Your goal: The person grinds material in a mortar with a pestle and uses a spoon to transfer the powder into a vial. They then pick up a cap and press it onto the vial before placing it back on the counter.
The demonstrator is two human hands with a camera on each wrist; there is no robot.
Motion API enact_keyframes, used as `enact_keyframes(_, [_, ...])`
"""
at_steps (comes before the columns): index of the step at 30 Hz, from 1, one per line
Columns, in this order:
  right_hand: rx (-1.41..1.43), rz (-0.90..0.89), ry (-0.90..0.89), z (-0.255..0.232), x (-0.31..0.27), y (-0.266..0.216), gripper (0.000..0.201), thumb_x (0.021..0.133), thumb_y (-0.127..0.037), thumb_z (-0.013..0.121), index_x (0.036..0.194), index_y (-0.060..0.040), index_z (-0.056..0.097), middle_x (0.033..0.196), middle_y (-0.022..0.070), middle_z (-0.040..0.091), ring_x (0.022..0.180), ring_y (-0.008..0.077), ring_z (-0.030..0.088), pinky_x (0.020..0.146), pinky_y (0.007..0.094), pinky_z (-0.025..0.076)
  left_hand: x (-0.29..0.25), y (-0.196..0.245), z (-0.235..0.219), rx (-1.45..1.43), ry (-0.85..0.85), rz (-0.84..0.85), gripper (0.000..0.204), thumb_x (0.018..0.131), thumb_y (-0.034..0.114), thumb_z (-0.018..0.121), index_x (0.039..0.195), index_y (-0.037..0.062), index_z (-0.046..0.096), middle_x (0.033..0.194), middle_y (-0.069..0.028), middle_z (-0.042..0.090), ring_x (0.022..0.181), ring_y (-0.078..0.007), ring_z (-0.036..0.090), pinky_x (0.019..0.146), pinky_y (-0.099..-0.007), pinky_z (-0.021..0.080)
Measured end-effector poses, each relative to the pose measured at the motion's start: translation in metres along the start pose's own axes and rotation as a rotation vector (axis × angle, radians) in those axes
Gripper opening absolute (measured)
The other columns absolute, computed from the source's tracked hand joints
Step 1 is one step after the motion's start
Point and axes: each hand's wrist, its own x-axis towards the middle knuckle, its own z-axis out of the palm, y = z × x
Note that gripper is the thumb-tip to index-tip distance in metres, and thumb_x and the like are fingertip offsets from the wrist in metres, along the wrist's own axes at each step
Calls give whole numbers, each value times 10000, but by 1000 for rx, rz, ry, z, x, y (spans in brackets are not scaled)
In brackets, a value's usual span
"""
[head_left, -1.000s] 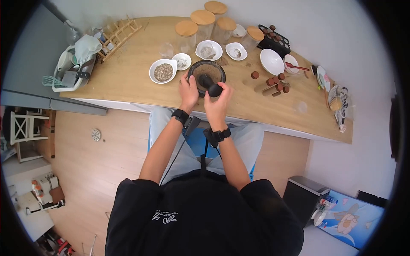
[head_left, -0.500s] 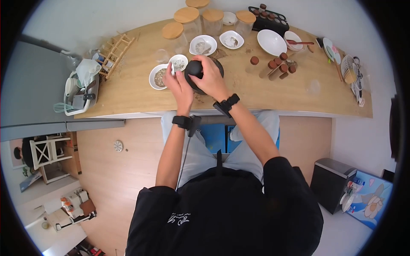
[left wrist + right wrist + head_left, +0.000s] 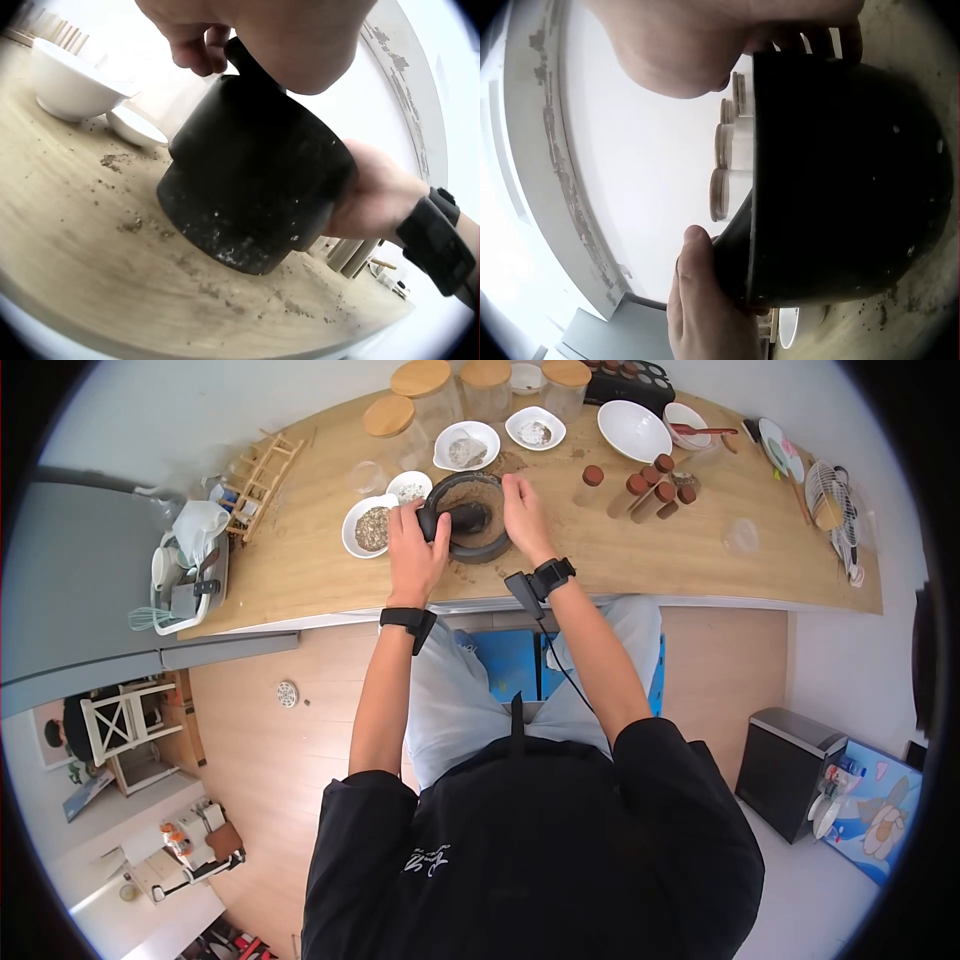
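Note:
In the head view a dark mortar [image 3: 481, 553] with brown powder stands near the table's front edge. My left hand [image 3: 415, 560] grips the knob of the black pestle [image 3: 468, 517], which leans over the left rim with its other end in the bowl. My right hand [image 3: 529, 520] holds the mortar's right rim. The left wrist view shows the mortar [image 3: 255, 172] with white specks low on its side; the left hand [image 3: 270, 34] is above it. From the right wrist, the mortar [image 3: 840, 187] hides part of the right hand's fingers.
Left of the mortar are a bowl of coarse grains [image 3: 371, 529] and a smaller bowl [image 3: 408, 485]. Behind are powder dishes [image 3: 466, 446] and wooden-lidded jars [image 3: 390, 417]. Brown-capped bottles [image 3: 636, 484] and a white bowl [image 3: 634, 430] are right. Powder is scattered around the mortar.
The pestle has passed from my right hand to my left and now leans left. My right hand has moved to the mortar's right rim. The head view has shifted.

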Motion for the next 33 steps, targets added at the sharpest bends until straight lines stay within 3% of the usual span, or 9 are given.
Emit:
enact_keyframes(2, [12, -11, 35, 8, -2, 7, 436, 1017, -364, 449, 1099, 26, 626, 1019, 222, 674, 1006, 360, 634, 890, 401, 469, 1, 2, -2, 12, -4, -26, 352, 900, 239, 675, 1103, -26, 563, 989, -256, 613, 906, -428, 609, 793, -471, 490])
enact_keyframes(4, [20, -22, 68, 11, -4, 10, 459, 1022, -373, 426, 1112, 33, 619, 1016, 231, 670, 1004, 376, 631, 889, 406, 465, 7, 3, -2, 208, -154, -192, 316, 894, 259, 664, 996, -21, 560, 895, -263, 652, 802, -449, 641, 720, -512, 508])
enact_keyframes(9, [-6, -91, 56, 8, -3, 14, 443, 1029, -343, 403, 1098, 32, 630, 1011, 239, 669, 1000, 386, 630, 876, 419, 466, 17, 7, 5, 261, -47, -211, 256, 884, 218, 636, 915, -22, 551, 842, -265, 655, 752, -460, 640, 674, -523, 510])
enact_keyframes(12, [23, -30, -14, 6, -2, 10, 436, 1032, -331, 399, 1094, 34, 629, 999, 246, 667, 986, 392, 630, 876, 414, 467, 15, 10, 6, 213, 3, -124, 246, 883, 206, 649, 916, -15, 548, 864, -231, 653, 754, -440, 639, 666, -511, 511])
enact_keyframes(18, [7, -107, -11, 9, 2, 17, 428, 1034, -321, 398, 1074, 38, 628, 989, 257, 662, 978, 399, 629, 865, 423, 468, 43, 18, -3, 75, -263, 345, 122, 856, 120, 657, 909, 58, 567, 878, -144, 581, 750, -366, 634, 657, -469, 531])
enact_keyframes(22, [-21, -145, -11, 10, 6, 22, 460, 1047, -354, 394, 1148, 38, 612, 980, 217, 670, 942, 315, 636, 868, 385, 464, 54, 11, 5, 132, -305, 331, 136, 856, 144, 671, 939, 73, 590, 889, -132, 587, 746, -389, 623, 651, -480, 531])
enact_keyframes(25, [-124, -146, -2, 2, -4, 14, 454, 1041, -365, 406, 1126, 26, 622, 987, 235, 671, 958, 370, 640, 853, 404, 468, 52, 15, 8, 239, -269, 265, 138, 850, 158, 676, 929, 79, 594, 871, -156, 605, 728, -405, 627, 642, -481, 534])
enact_keyframes(27, [-91, -103, -25, 0, -4, 3, 409, 1024, -333, 407, 1039, 10, 630, 1007, 275, 651, 980, 472, 593, 833, 470, 467, 58, 16, 0, 352, -263, 255, 131, 856, 175, 644, 879, 64, 578, 845, -181, 615, 673, -408, 640, 574, -474, 545])
enact_keyframes(33, [-101, -99, 11, 4, -2, 3, 399, 1022, -313, 411, 1019, 15, 640, 981, 270, 659, 957, 451, 612, 826, 484, 469, 48, 14, -4, 199, -288, 102, 147, 836, 166, 634, 832, 28, 584, 717, -227, 649, 698, -435, 645, 646, -513, 514])
